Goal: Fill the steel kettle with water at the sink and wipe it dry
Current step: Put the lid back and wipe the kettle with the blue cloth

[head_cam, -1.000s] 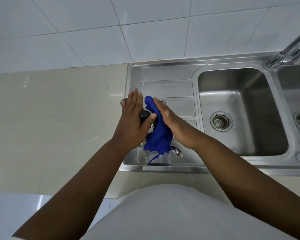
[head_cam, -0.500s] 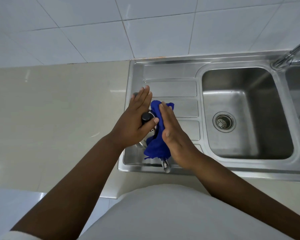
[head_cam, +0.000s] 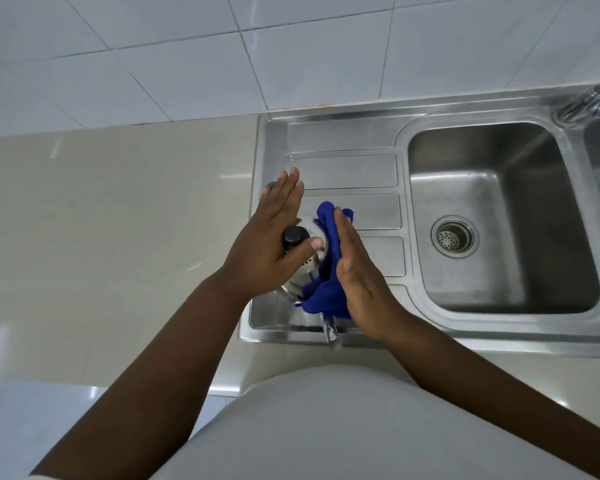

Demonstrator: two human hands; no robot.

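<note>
The beige counter (head_cam: 118, 220) carries the steel sink (head_cam: 360, 112). On its drainboard, near the front left corner, stands the steel kettle (head_cam: 296, 282), with its spout (head_cam: 331, 336) pointing to the front edge. A blue cloth (head_cam: 326, 292) lies against the kettle's right side. The right hand (head_cam: 360, 282), fingers straight, presses this cloth flat to the wall. The left hand (head_cam: 267, 247), also flat, steadies the lid, thumb beside the black knob (head_cam: 293, 235). I judge the wiping step is in hand. The next move probably calls for turning the kettle, so the cloth reaches its left side and the spout.
</note>
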